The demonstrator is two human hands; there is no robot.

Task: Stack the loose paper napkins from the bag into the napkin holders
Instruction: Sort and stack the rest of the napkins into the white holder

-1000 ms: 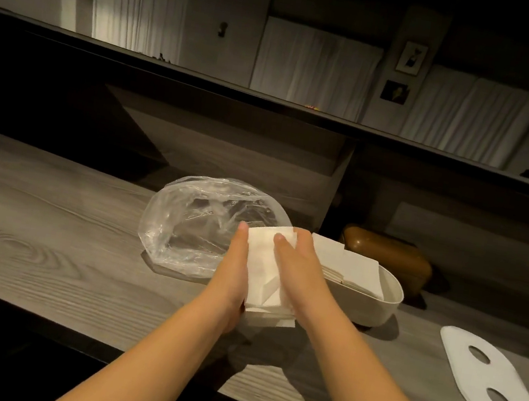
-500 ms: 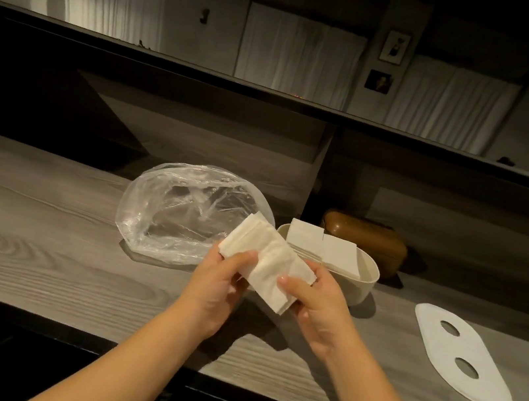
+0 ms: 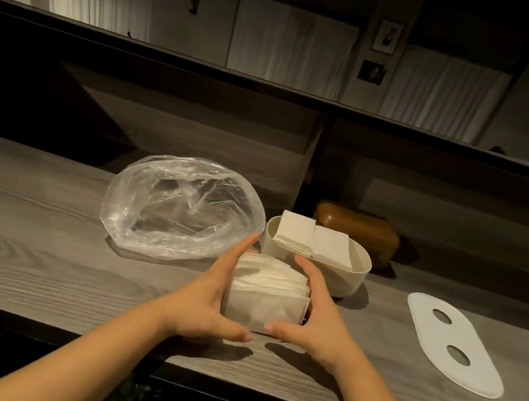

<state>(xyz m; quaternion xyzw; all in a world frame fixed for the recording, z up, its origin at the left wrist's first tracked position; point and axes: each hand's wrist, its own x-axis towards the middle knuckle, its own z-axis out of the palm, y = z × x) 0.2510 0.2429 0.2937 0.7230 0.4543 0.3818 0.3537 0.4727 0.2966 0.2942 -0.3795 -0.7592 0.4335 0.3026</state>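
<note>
The person stands at the wooden counter [image 3: 43, 234] with a bundle of napkins [image 3: 263, 299] set on edge just in front of the cream napkin holder [image 3: 346, 277]. The left hand [image 3: 208, 302] presses flat against one side of the bundle, fingers straight, thumb tucked under the near edge. The right hand [image 3: 317, 316] mirrors it on the other side, so the bundle is squeezed between two fairly narrow, cupped palms.

It looks like a squaring-up step. The sheets are fanned along the top, so tapping the lower edge on the counter while keeping the palms parallel should even them out. Gentle pressure seems wise, since thin paper buckles when pinched hard.

The holder already carries two neat stacks of napkins [image 3: 313, 244], leaving little spare room, so the bundle probably needs to go in flat and aligned with those. To the left of the holder the clear plastic bag [image 3: 182, 208] lies open and appears empty. A brown holder [image 3: 360, 231] sits just behind the cream one, and a white lid with two holes [image 3: 455, 345] lies well to its right.
</note>
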